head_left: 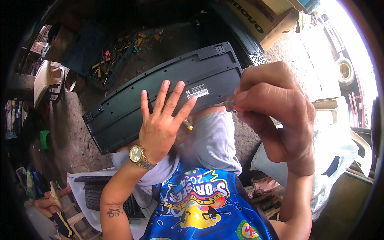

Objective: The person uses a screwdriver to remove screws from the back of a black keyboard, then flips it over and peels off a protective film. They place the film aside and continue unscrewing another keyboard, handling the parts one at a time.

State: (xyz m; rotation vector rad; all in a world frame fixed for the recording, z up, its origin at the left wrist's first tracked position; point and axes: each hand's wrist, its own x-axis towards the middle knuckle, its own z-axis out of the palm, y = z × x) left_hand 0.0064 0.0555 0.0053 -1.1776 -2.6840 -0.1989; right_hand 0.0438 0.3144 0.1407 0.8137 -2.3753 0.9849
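A black computer keyboard (132, 104) lies face down across my lap, its underside with screw holes and a label (198, 91) turned up. My left hand (162, 116) rests flat on it with fingers spread, a gold-coloured watch (137, 154) on the wrist. By the keyboard's right end, my right hand (276, 108) pinches a small screwdriver with a red and green handle (230, 104). Its thin shaft points left to the keyboard's near edge; the fingers cover much of the handle, and whether the tip touches is unclear. A yellow object (187, 125) shows beside my left palm, mostly hidden.
Behind the keyboard's right end stand a dark case (240, 30) and a cardboard box (276, 20). Loose tools (105, 66) lie at the far left. Another keyboard (94, 194) is at my near left, a white sack (328, 156) at my right. Someone's legs (50, 204) show lower left.
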